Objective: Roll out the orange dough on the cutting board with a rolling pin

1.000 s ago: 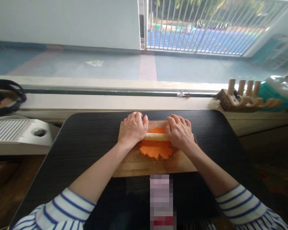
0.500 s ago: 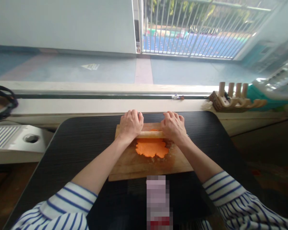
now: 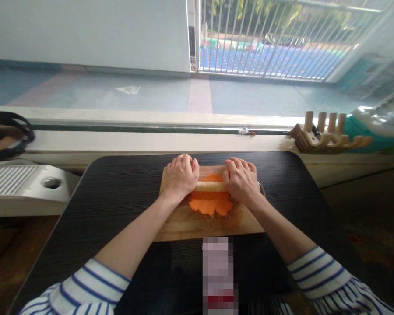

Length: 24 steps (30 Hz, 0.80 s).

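Observation:
A pale wooden rolling pin (image 3: 210,187) lies across a flat, ragged-edged sheet of orange dough (image 3: 212,204). Closed over the pin's left end is my left hand (image 3: 182,175), fingers curled forward. My right hand (image 3: 242,178) grips the other end in the same way. Beneath the dough is a wooden cutting board (image 3: 197,229), with orange stains and crumbs around the sheet's lower right edge. Both ends of the pin are hidden under my palms. More of the orange sheet shows beyond the pin.
The board rests on a black table (image 3: 118,183). Behind it runs a white sill (image 3: 124,141) with a wooden rack (image 3: 328,135) at right. A white slotted unit (image 3: 36,183) stands left, below a dark-strapped object (image 3: 9,135). A pixelated patch covers the front middle.
Both hands and the rolling pin have come slightly toward me over the dough, so more orange shows beyond the pin. The whole view has shifted a little.

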{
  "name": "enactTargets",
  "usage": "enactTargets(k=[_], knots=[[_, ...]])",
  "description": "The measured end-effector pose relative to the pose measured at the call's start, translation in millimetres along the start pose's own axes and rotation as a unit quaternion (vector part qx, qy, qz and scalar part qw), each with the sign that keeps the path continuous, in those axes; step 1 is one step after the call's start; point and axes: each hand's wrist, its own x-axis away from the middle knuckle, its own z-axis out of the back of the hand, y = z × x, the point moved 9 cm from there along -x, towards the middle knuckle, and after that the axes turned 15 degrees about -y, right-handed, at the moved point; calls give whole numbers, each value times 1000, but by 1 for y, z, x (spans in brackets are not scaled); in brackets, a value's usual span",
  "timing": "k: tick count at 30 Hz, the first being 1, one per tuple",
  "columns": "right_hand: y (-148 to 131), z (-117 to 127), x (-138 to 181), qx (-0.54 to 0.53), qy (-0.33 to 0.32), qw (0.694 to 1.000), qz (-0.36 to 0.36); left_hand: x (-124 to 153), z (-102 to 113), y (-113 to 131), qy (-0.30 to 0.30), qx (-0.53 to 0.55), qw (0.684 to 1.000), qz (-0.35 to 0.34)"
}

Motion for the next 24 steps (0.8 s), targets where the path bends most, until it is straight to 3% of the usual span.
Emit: enactTargets(k=[10, 24], knots=[[3, 4, -27, -3, -10, 1000, -3, -25, 1, -2, -2, 16, 1000, -7], [9, 6, -43, -1, -11, 999, -34, -35, 5, 2, 15, -5, 1000, -13]])
